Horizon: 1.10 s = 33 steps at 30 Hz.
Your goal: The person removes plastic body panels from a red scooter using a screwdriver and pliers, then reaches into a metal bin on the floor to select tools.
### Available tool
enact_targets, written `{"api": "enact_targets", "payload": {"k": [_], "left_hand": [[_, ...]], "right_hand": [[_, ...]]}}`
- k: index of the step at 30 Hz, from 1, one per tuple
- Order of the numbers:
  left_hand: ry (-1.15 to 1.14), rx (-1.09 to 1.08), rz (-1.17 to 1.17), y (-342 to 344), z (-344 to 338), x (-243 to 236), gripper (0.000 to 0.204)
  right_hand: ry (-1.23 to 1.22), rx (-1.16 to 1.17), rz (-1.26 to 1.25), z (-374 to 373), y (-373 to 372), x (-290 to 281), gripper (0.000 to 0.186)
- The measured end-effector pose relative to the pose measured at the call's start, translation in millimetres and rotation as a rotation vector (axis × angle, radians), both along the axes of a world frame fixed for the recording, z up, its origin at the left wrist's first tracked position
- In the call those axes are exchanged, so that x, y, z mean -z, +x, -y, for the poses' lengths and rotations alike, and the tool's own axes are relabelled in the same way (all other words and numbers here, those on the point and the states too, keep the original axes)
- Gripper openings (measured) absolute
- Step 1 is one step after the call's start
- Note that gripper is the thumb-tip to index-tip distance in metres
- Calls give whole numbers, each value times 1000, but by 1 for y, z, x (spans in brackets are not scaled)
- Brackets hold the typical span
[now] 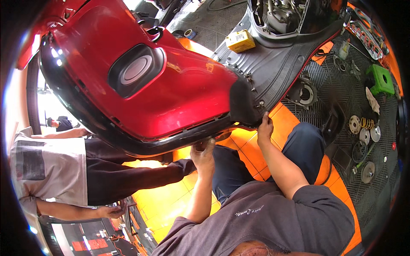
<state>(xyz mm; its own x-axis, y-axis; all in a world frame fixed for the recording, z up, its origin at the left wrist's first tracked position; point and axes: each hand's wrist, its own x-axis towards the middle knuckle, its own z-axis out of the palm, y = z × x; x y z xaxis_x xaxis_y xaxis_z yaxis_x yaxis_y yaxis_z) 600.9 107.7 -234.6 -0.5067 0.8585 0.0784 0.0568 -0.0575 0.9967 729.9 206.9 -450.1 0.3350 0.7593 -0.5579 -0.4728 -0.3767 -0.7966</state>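
Note:
In front of me is the red leg shield (179,98) of a scooter, with a round speaker-like grille (136,70) set in it and a black trim (147,147) along its edge. My left hand (203,158) grips the lower edge of that trim, thumb up against it, its fingers mostly hidden underneath. My right hand (265,129) holds the corner of the black lower end piece (247,100), where the shield meets the grey ribbed footboard (273,68). Small metal fasteners (252,85) show along that joint.
A yellow box (240,41) rests on the footboard. To the right, a green stool (381,80), a coil spring (367,123) and several round metal parts lie on the black mat (324,81). Another person (55,170) stands at left. A tape roll (190,33) lies beyond the shield.

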Motion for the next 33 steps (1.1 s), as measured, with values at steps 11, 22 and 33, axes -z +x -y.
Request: {"api": "enact_targets", "payload": {"k": [11, 22, 33], "left_hand": [[-116, 91, -45, -5, -16, -33, 31], [403, -296, -257, -44, 22, -110, 74], [206, -197, -1263, -13, -30, -276, 112]], "right_hand": [[-166, -101, 544, -17, 5, -51, 84], [1389, -402, 539, -9, 5, -305, 60], [1808, -312, 760, -76, -30, -389, 49]]}}
